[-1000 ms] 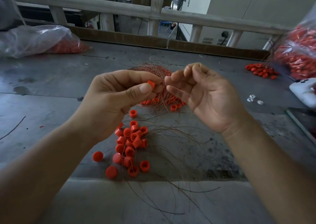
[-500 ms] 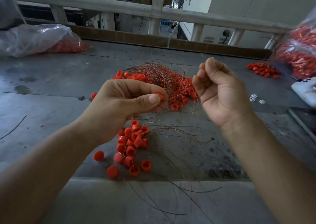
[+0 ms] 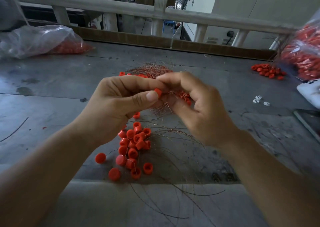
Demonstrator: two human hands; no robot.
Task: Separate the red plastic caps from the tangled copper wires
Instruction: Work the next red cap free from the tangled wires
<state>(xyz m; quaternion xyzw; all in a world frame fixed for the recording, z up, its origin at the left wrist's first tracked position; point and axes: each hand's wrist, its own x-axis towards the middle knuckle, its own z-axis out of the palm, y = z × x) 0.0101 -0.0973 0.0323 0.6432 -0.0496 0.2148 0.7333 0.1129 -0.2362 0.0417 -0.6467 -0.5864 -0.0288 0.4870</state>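
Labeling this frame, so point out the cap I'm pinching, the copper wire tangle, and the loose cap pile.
pinched cap [image 3: 158, 92], head view, its side wall
copper wire tangle [image 3: 152, 69], head view, top strands
loose cap pile [image 3: 135, 145], head view, middle caps

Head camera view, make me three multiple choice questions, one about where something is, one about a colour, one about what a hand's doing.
1. Where is the loose pile of caps?
A. in a tray
B. on the table below the hands
C. on the railing

2. What colour is the cap being held?
A. red
B. blue
C. white

3. What is the left hand doing?
A. resting flat
B. pointing
C. pinching a cap

Key: B, the pile lies on the table; A, it is plainly red; C, thumb and forefinger close on it, with the right hand meeting it.
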